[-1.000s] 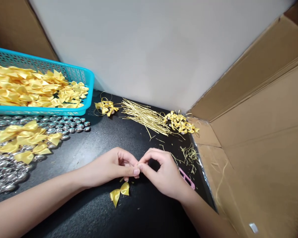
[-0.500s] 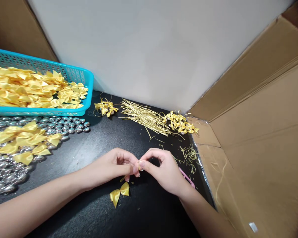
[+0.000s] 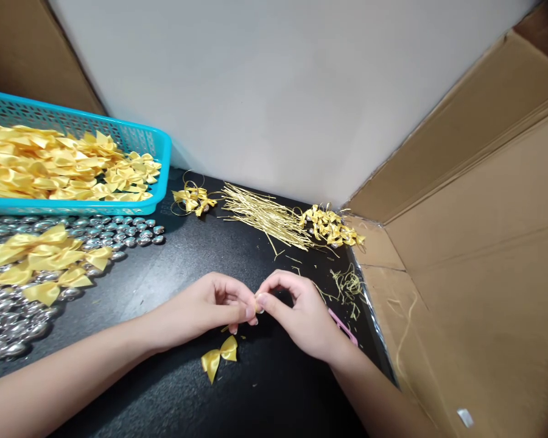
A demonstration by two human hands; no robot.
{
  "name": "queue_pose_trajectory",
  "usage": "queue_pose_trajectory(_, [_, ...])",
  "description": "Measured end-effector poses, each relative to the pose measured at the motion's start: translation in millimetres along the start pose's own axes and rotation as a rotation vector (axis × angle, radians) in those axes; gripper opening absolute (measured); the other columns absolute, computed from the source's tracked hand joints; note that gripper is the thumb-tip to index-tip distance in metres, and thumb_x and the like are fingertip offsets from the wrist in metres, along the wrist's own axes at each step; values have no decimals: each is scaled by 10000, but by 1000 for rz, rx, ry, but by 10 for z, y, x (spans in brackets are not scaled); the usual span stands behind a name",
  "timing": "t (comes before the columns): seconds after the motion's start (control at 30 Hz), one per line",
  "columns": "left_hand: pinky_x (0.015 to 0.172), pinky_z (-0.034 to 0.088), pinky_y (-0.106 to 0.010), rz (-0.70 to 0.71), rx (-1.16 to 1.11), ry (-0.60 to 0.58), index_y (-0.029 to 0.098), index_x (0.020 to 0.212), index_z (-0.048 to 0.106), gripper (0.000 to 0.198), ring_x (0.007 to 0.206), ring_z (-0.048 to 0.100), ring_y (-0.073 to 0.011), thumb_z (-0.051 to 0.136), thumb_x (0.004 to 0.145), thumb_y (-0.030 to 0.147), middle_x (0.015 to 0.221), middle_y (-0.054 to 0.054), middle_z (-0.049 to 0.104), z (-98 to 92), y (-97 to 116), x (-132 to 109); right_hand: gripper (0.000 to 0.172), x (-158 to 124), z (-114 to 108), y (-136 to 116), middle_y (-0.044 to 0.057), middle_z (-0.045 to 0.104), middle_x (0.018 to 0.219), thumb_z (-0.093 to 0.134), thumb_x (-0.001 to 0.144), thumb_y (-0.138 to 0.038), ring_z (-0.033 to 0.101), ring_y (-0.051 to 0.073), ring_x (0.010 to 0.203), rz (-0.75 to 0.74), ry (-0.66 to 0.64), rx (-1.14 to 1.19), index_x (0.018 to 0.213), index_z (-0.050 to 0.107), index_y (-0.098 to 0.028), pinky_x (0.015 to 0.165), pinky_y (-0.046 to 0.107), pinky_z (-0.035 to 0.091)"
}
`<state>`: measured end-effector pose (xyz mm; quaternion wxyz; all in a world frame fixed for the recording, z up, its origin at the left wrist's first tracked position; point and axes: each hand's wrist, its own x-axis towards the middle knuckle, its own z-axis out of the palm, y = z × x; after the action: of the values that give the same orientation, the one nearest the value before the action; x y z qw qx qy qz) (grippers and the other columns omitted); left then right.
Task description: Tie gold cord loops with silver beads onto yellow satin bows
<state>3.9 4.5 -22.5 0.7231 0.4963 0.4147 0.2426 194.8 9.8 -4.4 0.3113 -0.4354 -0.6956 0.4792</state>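
Observation:
My left hand [image 3: 223, 307] and my right hand [image 3: 296, 313] meet over the black table, fingertips pinched together. Between them shows a tiny yellow-gold piece [image 3: 257, 304], mostly covered by the fingers, so its kind is unclear. A short bit of gold cord [image 3: 225, 329] peeks out under my left hand. Just below that hand a single yellow satin bow [image 3: 220, 359] lies on the table. Partly behind my right wrist is a pink-handled tool [image 3: 342, 327], whose kind I cannot make out.
A turquoise basket [image 3: 163, 164] of yellow bows stands at back left. Before it spread silver beads [image 3: 13, 322] with several bows [image 3: 50, 249] on top. Gold cords [image 3: 265, 216] lie at the back between two bow clusters [image 3: 194, 199]. Cord scraps [image 3: 348, 283] and cardboard [image 3: 475, 274] are at right.
Both hands keep their pinch in nearly the same place. The right hand's knuckles have risen very slightly; the bow and other things lie as before.

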Motion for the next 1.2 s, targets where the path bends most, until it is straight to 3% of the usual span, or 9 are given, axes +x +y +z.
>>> queue_pose_trajectory(0.17, [563,404,-203,8,-21,24,155,725,719,259,561,521,-88,723,768,410,704,2,706,-4,7,-9,75,7,-2,37,-7,637,780,624,843,-175,592,140,761,-2,-19,71,771,645,-181,751,279,461])
queue_pose_trajectory(0.3, [567,385,-207,54,-5,25,154,735,685,253,549,481,-79,676,809,396,704,16,681,-3,31,-8,30,19,-8,59,-4,659,782,670,808,-204,608,140,754,99,-12,225,797,651,-183,765,293,483])
queue_pose_trajectory(0.5, [555,348,-214,67,67,19,160,791,605,299,563,436,-91,615,849,453,686,26,623,-19,32,-23,236,41,-92,32,-37,647,768,826,659,-205,609,101,730,275,-65,472,803,640,-187,767,252,488])
queue_pose_trajectory(0.7, [533,287,-220,56,171,-83,159,911,637,406,551,363,-107,544,870,553,589,62,454,-21,43,-57,238,51,-155,43,-52,601,721,792,699,-214,580,81,675,329,-193,674,853,613,-180,722,229,463])
queue_pose_trajectory(0.87, [514,269,-217,73,243,-44,176,746,615,478,555,336,-121,481,881,615,575,65,360,-57,21,-40,223,61,-191,53,-53,566,718,762,684,-191,598,91,685,405,-231,764,824,588,-178,711,236,454])
queue_pose_trajectory(1.03, [515,263,-208,109,63,137,177,761,655,452,566,306,-117,571,836,615,583,65,365,-109,-109,9,161,82,-198,79,-35,579,750,701,724,-170,572,107,699,321,-195,442,855,608,-179,709,262,445])
queue_pose_trajectory(1.13, [531,281,-219,126,29,278,194,901,746,431,567,345,-124,617,812,596,552,60,395,-105,-144,26,125,55,-141,57,-24,591,777,656,762,-143,568,125,727,166,-53,172,855,587,-191,729,283,458])
queue_pose_trajectory(1.2, [573,335,-235,153,115,333,208,925,773,384,614,441,-144,628,821,548,588,28,512,-85,-125,26,116,14,-100,16,-19,607,781,622,783,-113,581,135,739,17,26,-9,835,563,-200,733,288,461])
